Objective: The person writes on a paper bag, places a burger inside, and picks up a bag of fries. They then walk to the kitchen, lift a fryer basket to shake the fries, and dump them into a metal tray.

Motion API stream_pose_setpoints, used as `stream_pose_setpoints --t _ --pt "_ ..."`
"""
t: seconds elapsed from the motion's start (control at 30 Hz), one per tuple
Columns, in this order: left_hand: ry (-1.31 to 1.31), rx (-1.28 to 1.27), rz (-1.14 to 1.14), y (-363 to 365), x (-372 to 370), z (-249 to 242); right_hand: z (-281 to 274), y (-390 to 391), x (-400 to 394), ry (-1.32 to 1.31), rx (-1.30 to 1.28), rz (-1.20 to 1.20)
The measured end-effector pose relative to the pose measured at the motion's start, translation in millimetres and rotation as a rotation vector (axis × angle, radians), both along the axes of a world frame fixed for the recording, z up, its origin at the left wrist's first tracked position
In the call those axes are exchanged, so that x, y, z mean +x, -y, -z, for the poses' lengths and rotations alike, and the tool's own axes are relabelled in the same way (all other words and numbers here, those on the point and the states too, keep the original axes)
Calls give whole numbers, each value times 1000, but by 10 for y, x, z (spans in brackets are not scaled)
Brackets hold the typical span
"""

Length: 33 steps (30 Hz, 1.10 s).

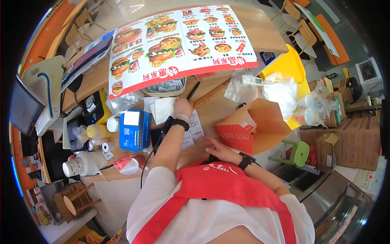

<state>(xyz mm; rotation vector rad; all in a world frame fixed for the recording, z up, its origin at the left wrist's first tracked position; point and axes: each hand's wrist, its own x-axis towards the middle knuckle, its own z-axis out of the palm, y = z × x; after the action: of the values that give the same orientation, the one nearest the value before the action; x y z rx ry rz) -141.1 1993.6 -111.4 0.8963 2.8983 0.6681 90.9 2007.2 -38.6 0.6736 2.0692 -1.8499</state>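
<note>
My left hand [183,107] reaches forward over the counter, its fingers closed at the near end of a black pen [193,90]. Beside it lie white paper napkins [163,108], which its fingers partly cover. Below its wrist, printed receipts [196,127] lie on the counter. My right hand [222,152] rests near the counter's front edge with its fingers stretched out and nothing in them. Just beyond it stands an open brown paper bag [266,122] with a red printed panel [235,138], tilted on its side toward the right.
A large menu board [183,42] covers the counter's far side, above a basket of packets [165,87]. To the left stand a blue box [135,130], bottles [98,131] and a screen [26,105]. Plastic bags [280,93], cups [310,116] and a green stool [300,153] are right.
</note>
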Motion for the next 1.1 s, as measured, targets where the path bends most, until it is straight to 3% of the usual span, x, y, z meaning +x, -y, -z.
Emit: stream_pose_setpoints --t 0.07,0.13,0.2,0.37,0.43,0.63,0.7,0.73,0.8,0.83,0.9,0.93,1.03,1.07,1.1 --pt "60 89 5 101 119 -282 -129 62 -119 -213 58 51" --pt "266 362 77 306 287 -603 -229 78 -243 -247 74 147" --pt "290 512 161 587 485 -839 -270 100 -362 -283 150 291" --pt "330 511 268 1175 830 -1205 -229 262 -458 -353 424 159" --pt "273 520 328 1278 861 -1211 -257 378 -462 -248 431 240" --pt "141 435 470 1419 841 -1284 -313 519 -507 -292 546 401" --pt "441 435 419 1476 837 -1260 -314 544 -511 -293 613 295" --pt "443 435 419 1470 834 -1250 -271 552 -511 -292 612 296" --pt "251 721 450 1439 826 -1225 -190 593 -527 -253 -153 557" --pt "253 718 451 1479 852 -1184 -203 627 -524 -252 -156 559" --pt "773 564 516 1574 911 -1034 -284 689 -530 -213 -418 651" --pt "886 431 545 1616 894 -965 -301 745 -570 -228 -299 670" --pt "877 226 593 1675 888 -899 -283 721 -676 -297 -303 803" --pt "875 227 592 1681 906 -851 -297 717 -743 -255 -517 924" --pt "910 413 597 1675 939 -805 -309 697 -758 -255 -519 923"
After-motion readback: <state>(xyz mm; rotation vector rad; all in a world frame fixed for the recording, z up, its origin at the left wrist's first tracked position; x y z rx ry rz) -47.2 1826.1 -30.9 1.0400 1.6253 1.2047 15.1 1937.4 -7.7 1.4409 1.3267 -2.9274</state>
